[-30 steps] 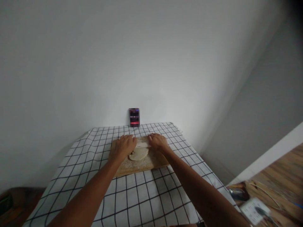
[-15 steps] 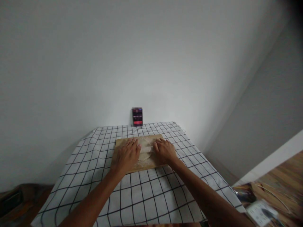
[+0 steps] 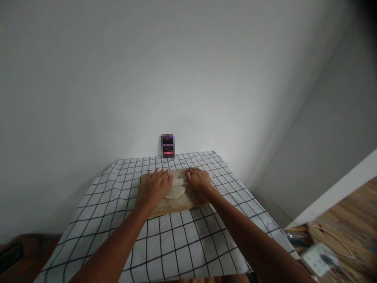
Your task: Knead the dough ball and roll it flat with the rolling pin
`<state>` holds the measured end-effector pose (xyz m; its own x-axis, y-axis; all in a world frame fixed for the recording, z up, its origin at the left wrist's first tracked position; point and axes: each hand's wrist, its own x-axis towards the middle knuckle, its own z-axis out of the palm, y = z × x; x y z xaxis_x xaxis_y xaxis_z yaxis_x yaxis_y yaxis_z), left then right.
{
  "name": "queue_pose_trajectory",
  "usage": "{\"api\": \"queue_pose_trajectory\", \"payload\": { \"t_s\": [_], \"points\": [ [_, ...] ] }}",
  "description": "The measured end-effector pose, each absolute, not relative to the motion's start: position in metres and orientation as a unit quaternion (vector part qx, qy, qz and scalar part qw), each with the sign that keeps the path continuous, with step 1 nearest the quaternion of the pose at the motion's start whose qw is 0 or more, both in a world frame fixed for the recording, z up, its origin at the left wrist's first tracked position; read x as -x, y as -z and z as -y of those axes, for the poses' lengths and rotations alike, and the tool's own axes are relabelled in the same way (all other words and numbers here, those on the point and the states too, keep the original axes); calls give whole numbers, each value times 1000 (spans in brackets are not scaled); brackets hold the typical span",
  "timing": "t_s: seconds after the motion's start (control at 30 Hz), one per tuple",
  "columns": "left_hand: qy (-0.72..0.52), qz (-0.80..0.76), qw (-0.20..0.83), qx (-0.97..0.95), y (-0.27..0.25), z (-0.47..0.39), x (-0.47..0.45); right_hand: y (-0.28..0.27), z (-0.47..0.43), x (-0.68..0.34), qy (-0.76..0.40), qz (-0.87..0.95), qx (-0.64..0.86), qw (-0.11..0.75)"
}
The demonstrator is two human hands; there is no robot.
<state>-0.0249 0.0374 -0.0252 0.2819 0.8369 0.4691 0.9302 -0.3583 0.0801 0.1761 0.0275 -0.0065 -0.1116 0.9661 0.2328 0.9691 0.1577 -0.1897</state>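
Observation:
A floured wooden board (image 3: 159,210) lies on the table, with a flat piece of dough (image 3: 176,192) on it. Across the dough runs a pale rolling pin (image 3: 178,180), of which only the middle shows between my hands. My left hand (image 3: 159,184) is over its left end, fingers reaching forward across it. Over the right end, my right hand (image 3: 198,180) is closed with its fingers curled down. Both hands hide the pin's ends and part of the dough.
A checked white cloth (image 3: 173,239) covers the table. At its far edge a small dark, blurred-out object (image 3: 167,146) leans against the white wall (image 3: 188,78). On the wooden floor at the lower right lies a white power strip (image 3: 319,258) with a cord.
Both hands have rolled the pin forward, away from me, towards the board's far edge. More of the dough now shows on the near side of the pin. The view has shifted slightly.

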Motion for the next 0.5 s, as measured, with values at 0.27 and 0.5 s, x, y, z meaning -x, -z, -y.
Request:
{"api": "queue_pose_trajectory", "payload": {
  "t_s": [0.27, 0.5],
  "points": [
    [201, 553, 103, 802, 20, 23, 26, 21, 33, -180, 17, 758, 616, 211],
    [191, 559, 77, 803, 21, 17, 29, 18, 25, -180, 9, 765, 618, 181]
  ]
}}
